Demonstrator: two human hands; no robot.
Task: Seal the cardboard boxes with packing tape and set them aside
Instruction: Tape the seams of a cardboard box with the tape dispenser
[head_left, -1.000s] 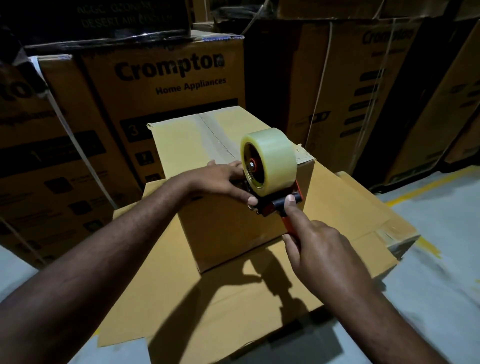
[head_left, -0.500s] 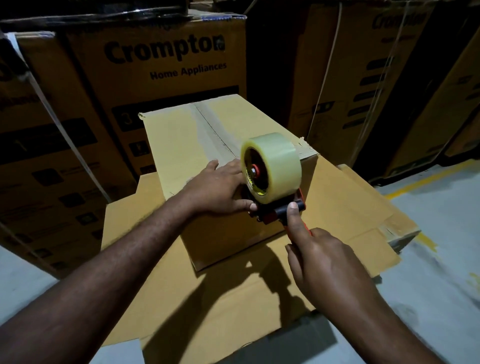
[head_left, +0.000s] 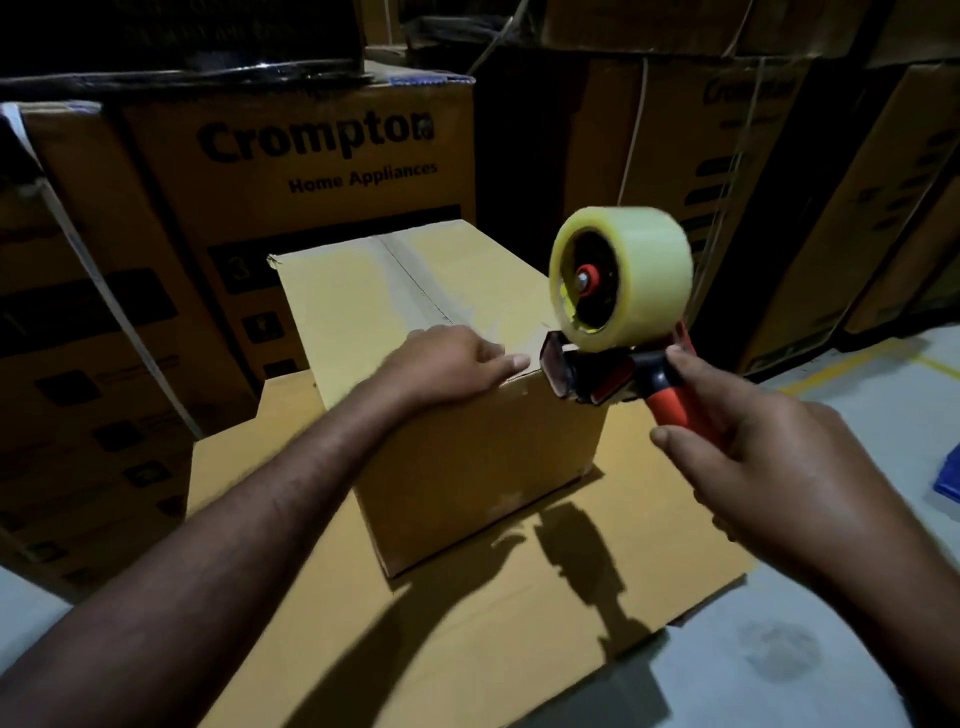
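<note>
Cardboard box (head_left: 467, 467), taped along its top seam, sits on a flat cardboard sheet (head_left: 649, 545) before stacked cartons (head_left: 311, 156). The left hand (head_left: 441, 369) presses flat-fingered on its near top edge. The right hand (head_left: 779, 467) grips the tape dispenser (head_left: 618, 291) just beside the corner. The dispenser's cutting end is close to the left fingers and could likely nick them.

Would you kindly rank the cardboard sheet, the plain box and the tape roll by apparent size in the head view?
Largest: cardboard sheet.
Then plain box.
Smallest: tape roll, though it is nearer the camera.
</note>
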